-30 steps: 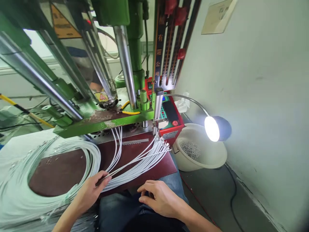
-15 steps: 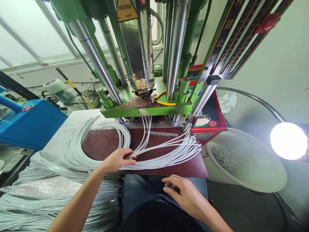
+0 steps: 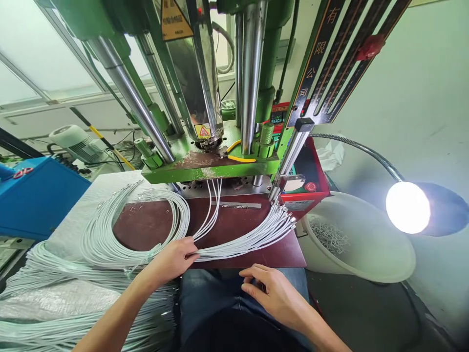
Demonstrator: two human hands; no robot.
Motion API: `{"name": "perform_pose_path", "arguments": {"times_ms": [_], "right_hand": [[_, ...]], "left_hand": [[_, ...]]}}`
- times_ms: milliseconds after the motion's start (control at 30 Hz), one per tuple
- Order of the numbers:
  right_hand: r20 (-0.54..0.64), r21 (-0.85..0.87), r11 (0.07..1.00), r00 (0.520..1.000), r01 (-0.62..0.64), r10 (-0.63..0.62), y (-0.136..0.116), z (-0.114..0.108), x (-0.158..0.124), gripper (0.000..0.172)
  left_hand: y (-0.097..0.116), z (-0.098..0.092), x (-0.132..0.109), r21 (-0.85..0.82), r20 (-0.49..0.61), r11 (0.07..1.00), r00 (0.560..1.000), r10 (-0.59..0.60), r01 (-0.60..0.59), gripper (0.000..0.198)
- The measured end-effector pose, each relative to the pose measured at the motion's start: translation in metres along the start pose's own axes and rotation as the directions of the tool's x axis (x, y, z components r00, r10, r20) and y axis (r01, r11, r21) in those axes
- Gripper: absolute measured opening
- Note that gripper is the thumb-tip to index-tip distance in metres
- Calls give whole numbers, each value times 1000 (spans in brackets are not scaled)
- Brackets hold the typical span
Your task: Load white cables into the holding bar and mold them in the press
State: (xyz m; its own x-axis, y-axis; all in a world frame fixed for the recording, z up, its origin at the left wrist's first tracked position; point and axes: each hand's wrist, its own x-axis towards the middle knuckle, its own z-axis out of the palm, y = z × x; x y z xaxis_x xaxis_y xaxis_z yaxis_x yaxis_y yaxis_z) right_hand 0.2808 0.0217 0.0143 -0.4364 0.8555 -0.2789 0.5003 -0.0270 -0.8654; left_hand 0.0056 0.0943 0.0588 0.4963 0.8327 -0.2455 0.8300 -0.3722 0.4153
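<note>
A bundle of thin white cables (image 3: 245, 243) with metal ends lies across the brown board (image 3: 238, 227), fanning out to the right. My left hand (image 3: 179, 258) is closed around part of this bundle near the board's front edge; its fingertips are partly hidden. A few white cables run from under the press's green plate (image 3: 208, 172) down to the bundle beside that hand. To the left, the cables curve into a wide coil (image 3: 98, 239). Above my lap hovers my right hand (image 3: 269, 291), fingers loosely bent and apart from the thumb, holding nothing.
Yellow-handled pliers (image 3: 240, 159) lie on the green plate. A metal ruler (image 3: 242, 206) sits on the board. At the right stand a pale bin (image 3: 384, 254) with scraps and a lit lamp (image 3: 408, 207). More cables (image 3: 54, 318) are heaped at lower left.
My left hand has lowered slightly, and the few cables it held raised now lie down with the bundle. My right hand stays nearly in place. The whole view has shifted a little.
</note>
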Motion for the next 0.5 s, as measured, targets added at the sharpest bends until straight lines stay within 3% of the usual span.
{"name": "perform_pose_path", "arguments": {"times_ms": [167,300,400,500], "right_hand": [[16,118,993,1000,20,-22,-11,4,5,25],[114,418,908,991,19,-74,-15,18,27,39],[162,718,696,974,-8,-156,-18,23,46,68],[-69,876,452,970,170,-232,-27,18,52,79]], "left_hand": [[-12,-14,-4,-183,-96,981,995,38,-55,19],[-10,-20,-5,-313,-45,948,996,-76,58,31],[9,-22,-4,-409,13,907,995,-103,99,37],[32,-25,1,-505,101,860,995,-29,76,39]]}}
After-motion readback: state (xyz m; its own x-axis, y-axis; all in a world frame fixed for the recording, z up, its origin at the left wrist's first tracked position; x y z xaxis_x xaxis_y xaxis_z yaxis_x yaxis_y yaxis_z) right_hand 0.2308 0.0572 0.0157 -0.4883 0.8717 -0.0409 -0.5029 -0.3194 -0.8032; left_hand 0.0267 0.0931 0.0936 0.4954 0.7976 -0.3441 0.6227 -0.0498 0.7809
